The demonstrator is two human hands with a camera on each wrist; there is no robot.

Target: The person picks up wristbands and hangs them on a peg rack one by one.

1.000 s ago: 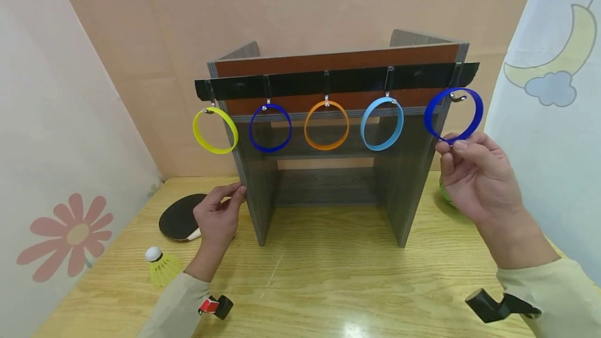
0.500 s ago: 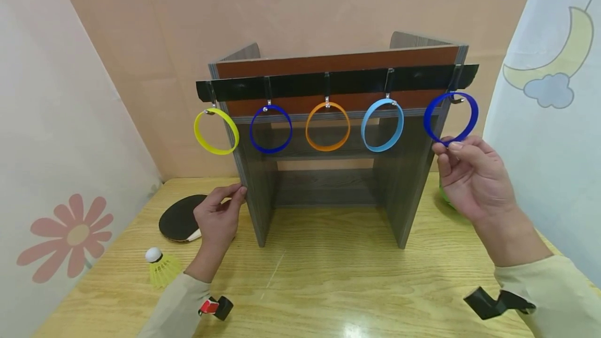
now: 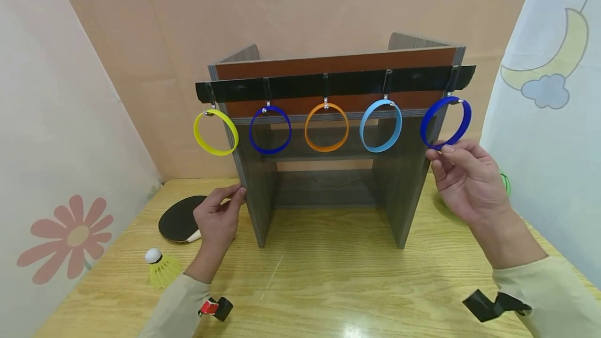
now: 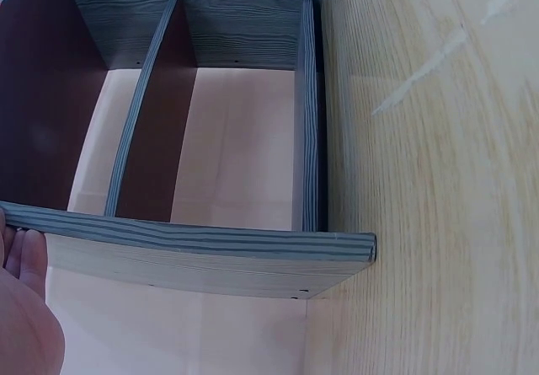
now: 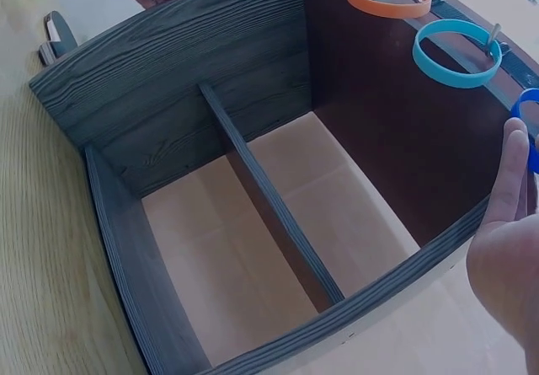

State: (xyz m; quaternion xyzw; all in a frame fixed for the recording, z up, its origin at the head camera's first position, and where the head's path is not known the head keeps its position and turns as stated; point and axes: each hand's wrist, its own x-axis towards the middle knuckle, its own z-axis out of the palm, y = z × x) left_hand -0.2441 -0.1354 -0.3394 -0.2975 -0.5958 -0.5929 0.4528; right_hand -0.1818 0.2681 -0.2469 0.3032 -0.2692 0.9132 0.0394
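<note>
My right hand (image 3: 474,184) pinches the lower rim of a dark blue silicone wristband (image 3: 445,123) between thumb and fingertips. The band's top lies at the rightmost metal hook (image 3: 455,100) on a black strip (image 3: 296,86); I see the hook tip inside the loop. Along the same strip hang a yellow wristband (image 3: 216,153), a dark blue one (image 3: 269,151), an orange one (image 3: 327,148) and a light blue one (image 3: 381,148), each on its hook. With thumb and bent fingers, my left hand (image 3: 218,215) holds the front edge of the left panel of the grey wooden shelf (image 3: 255,186), low down.
A black table tennis bat (image 3: 180,219) and a yellow shuttlecock (image 3: 163,269) lie on the wooden table (image 3: 338,280) at the left. Behind my right hand a green object (image 3: 505,184) shows partly. A peach backdrop (image 3: 324,4) stands behind the shelf.
My right hand has moved slightly left and down with the dark blue wristband, bringing its top rim down to the hook. The left hand has stayed in place.
</note>
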